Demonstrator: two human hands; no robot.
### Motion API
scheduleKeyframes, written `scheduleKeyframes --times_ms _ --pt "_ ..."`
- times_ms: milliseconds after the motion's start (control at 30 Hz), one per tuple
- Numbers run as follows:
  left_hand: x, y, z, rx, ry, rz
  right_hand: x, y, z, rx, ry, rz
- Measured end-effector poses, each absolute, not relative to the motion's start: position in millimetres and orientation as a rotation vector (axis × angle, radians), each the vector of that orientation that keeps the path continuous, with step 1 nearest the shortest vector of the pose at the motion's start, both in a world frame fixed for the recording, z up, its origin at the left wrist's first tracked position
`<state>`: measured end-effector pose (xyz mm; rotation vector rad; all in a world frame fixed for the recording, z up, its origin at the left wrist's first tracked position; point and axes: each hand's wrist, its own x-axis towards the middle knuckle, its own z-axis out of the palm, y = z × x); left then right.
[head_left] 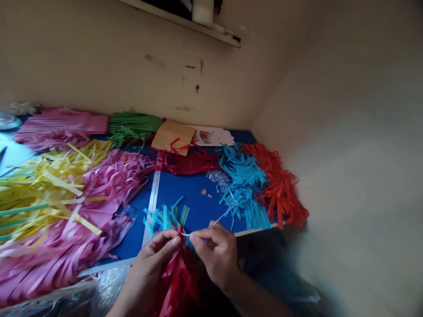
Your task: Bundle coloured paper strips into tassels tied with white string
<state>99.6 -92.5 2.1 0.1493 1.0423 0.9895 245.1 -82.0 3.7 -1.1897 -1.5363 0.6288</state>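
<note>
Between the fingertips of my left hand (155, 255) is the looped top of a red tassel (176, 279), its strips hanging down below the table edge. My right hand (216, 251) pinches a thin white string (186, 234) close to that loop. The string meets the loop, but whether it passes through it I cannot tell. Its other part trails back over the blue table (188, 189) toward the light blue fringe. Just beyond my fingers lie cut strips of light blue and green paper (165, 218).
Pink fringe (99, 211) and yellow strips (42, 180) spread over the left side. Green fringe (135, 125), a brown paper piece (173, 134) and red fringe (191, 162) line the back. Light blue fringe (246, 176) and orange-red fringe (280, 189) lie right, beside the wall. A shelf (185, 24) hangs above.
</note>
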Motion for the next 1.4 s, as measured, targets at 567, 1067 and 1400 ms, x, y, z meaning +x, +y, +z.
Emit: scheduleKeyframes --times_ms 567,1067,1400 --pt "99.2 -93.0 -2.9 0.198 1.025 0.977 247.7 -80.1 1.6 -1.208 -1.476 0.68" --pt "99.3 -95.4 -4.5 0.382 1.148 1.085 244.1 -82.0 -3.7 -1.214 -1.583 0.689" --pt "88.6 -93.4 -2.2 1.156 1.432 1.107 271.6 -84.0 12.0 -1.287 -1.908 0.807"
